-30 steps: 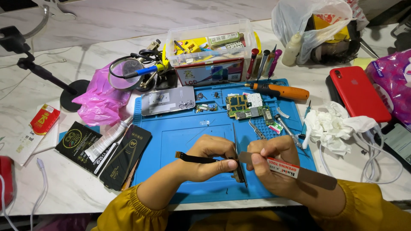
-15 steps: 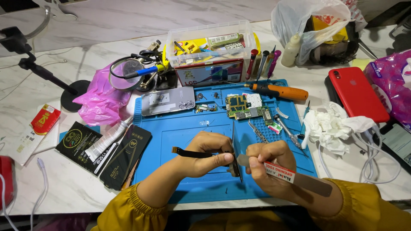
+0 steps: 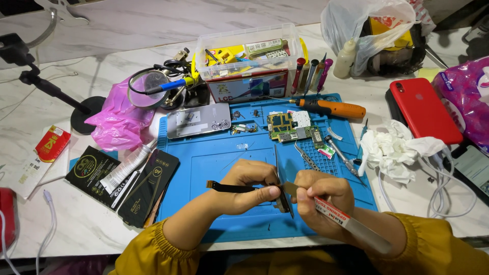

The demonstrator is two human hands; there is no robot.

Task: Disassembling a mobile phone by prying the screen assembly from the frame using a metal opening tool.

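Left hand (image 3: 244, 188) pinches a black flex strip (image 3: 229, 187); right hand (image 3: 321, 196) grips a thin metal opening tool (image 3: 351, 224) at 3 o'clock — best kept shallow, blade flat.

Hands (image 3: 285, 191) low on the blue mat (image 3: 219, 158); mat open left of them and between them and the boards (image 3: 293, 126). Tweezers (image 3: 305, 155), small tool (image 3: 341, 157) block just right-front. Back edge crowded: metal plate (image 3: 198, 120), orange screwdriver (image 3: 331, 108), clear box (image 3: 249, 56). Right: tissue (image 3: 392, 150), red phone (image 3: 423, 109), cables (image 3: 448, 193). Left: black packets (image 3: 122, 183), pink bag (image 3: 119, 119); bare surface (image 3: 30, 224) beyond.
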